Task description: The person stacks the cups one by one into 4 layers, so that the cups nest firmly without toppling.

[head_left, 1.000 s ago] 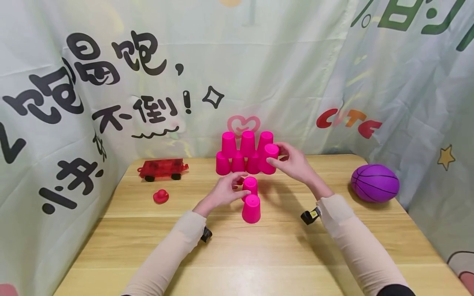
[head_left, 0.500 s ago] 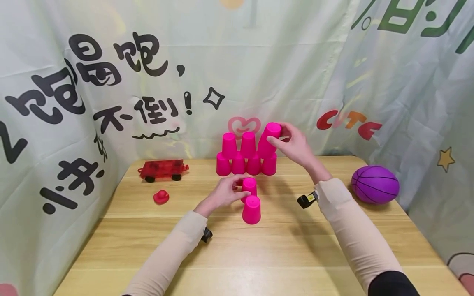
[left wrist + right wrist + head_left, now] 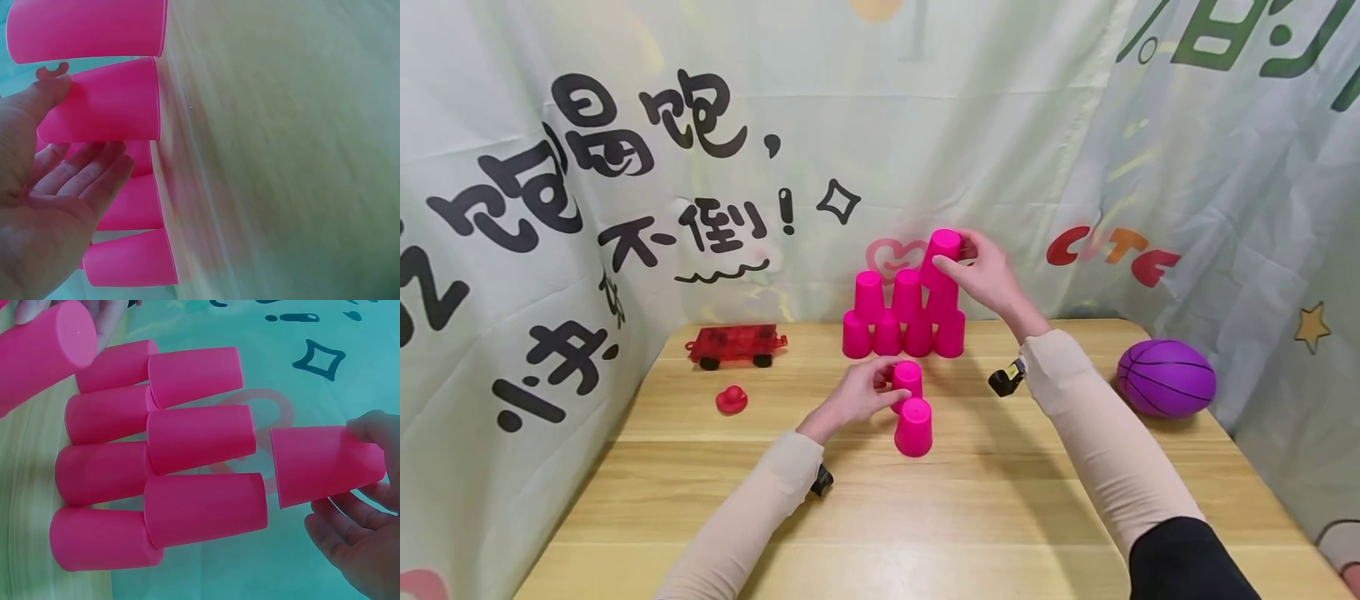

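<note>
Wooden bench point(image 3: 1075, 500) at frame centre carried a pink cup pyramid point(image 3: 902, 321), above whose right side the right hand point(image 3: 988, 275) pinched 1 raised cup point(image 3: 942, 250) for the third tier, needing gentle centring, while left-hand fingers point(image 3: 880, 387) curled round another cup point(image 3: 907, 379).
</note>
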`<state>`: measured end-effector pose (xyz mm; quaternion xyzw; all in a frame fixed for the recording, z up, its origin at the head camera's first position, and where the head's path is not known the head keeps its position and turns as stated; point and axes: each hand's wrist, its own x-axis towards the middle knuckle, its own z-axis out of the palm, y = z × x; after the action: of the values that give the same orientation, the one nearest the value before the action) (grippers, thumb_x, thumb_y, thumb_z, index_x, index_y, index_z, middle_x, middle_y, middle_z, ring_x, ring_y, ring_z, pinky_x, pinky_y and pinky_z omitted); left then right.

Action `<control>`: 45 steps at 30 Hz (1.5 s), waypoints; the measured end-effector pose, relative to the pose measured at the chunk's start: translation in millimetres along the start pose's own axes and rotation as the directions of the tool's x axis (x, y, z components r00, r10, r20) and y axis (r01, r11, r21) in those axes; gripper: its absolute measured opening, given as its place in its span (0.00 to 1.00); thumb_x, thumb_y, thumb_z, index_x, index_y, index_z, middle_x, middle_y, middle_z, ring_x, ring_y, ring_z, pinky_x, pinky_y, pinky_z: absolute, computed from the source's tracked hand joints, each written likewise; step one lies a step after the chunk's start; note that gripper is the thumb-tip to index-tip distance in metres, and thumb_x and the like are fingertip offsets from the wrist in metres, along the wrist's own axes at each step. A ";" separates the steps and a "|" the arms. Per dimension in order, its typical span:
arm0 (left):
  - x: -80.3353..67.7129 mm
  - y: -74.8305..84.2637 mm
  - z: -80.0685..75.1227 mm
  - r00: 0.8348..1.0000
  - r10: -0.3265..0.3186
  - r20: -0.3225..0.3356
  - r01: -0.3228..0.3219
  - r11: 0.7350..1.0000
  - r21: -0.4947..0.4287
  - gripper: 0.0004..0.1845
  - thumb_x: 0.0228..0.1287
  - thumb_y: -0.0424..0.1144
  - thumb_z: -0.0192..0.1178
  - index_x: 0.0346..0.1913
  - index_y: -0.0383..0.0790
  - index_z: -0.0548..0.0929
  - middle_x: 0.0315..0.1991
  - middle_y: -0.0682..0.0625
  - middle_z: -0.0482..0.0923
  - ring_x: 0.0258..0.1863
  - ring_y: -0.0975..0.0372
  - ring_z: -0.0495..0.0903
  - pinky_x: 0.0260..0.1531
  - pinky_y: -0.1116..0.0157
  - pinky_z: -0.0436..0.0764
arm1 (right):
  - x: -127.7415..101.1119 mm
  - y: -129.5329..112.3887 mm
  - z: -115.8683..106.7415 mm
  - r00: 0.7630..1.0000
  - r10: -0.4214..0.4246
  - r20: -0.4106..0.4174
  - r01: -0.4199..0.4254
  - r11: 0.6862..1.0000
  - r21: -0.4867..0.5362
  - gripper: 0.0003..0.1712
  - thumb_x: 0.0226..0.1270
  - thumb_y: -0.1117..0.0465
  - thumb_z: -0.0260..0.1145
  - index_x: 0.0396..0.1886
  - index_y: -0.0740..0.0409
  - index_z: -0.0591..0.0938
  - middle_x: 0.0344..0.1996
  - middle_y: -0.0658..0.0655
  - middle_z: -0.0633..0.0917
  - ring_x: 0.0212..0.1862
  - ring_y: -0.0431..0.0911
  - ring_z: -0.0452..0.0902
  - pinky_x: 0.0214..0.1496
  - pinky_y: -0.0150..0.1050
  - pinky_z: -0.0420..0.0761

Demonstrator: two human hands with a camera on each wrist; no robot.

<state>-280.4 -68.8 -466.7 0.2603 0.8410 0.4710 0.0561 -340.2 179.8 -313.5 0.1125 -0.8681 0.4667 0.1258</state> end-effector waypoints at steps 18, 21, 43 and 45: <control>2.1 -3.5 1.6 1.000 -0.017 -0.001 0.017 1.000 -0.024 0.30 0.67 0.41 0.74 0.70 0.43 0.78 0.54 0.46 0.86 0.52 0.54 0.86 0.54 0.60 0.89 | 24.5 0.8 9.1 0.998 0.049 0.025 -0.048 0.999 -0.025 0.35 0.71 0.49 0.71 0.73 0.57 0.74 0.60 0.61 0.84 0.59 0.56 0.80 0.60 0.51 0.84; 2.0 -3.6 1.6 1.000 -0.020 0.001 0.020 1.000 -0.017 0.30 0.66 0.41 0.74 0.70 0.43 0.78 0.54 0.47 0.86 0.52 0.55 0.86 0.54 0.61 0.89 | 25.9 0.5 9.7 0.999 0.042 0.028 -0.041 0.999 -0.035 0.35 0.72 0.49 0.70 0.73 0.57 0.74 0.60 0.61 0.84 0.58 0.56 0.80 0.60 0.51 0.84; 2.2 -4.2 0.2 1.000 -0.012 0.007 0.012 1.000 -0.001 0.30 0.67 0.41 0.74 0.69 0.44 0.78 0.54 0.47 0.85 0.52 0.55 0.86 0.53 0.62 0.89 | 30.0 0.1 11.7 0.998 0.033 0.054 -0.030 0.997 -0.066 0.34 0.74 0.50 0.68 0.74 0.57 0.74 0.58 0.64 0.83 0.59 0.58 0.80 0.60 0.53 0.84; 2.1 -3.8 0.1 1.000 -0.015 0.008 0.015 1.000 -0.002 0.30 0.67 0.41 0.74 0.69 0.44 0.78 0.55 0.47 0.85 0.52 0.55 0.86 0.53 0.62 0.89 | 29.8 -0.6 11.5 0.998 0.034 0.053 -0.031 0.998 -0.062 0.34 0.73 0.51 0.68 0.74 0.57 0.73 0.59 0.63 0.83 0.59 0.58 0.80 0.60 0.53 0.85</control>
<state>-283.6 -69.3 -469.5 0.2558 0.8422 0.4703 0.0634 -369.4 167.4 -309.5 0.1071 -0.8868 0.4387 0.0980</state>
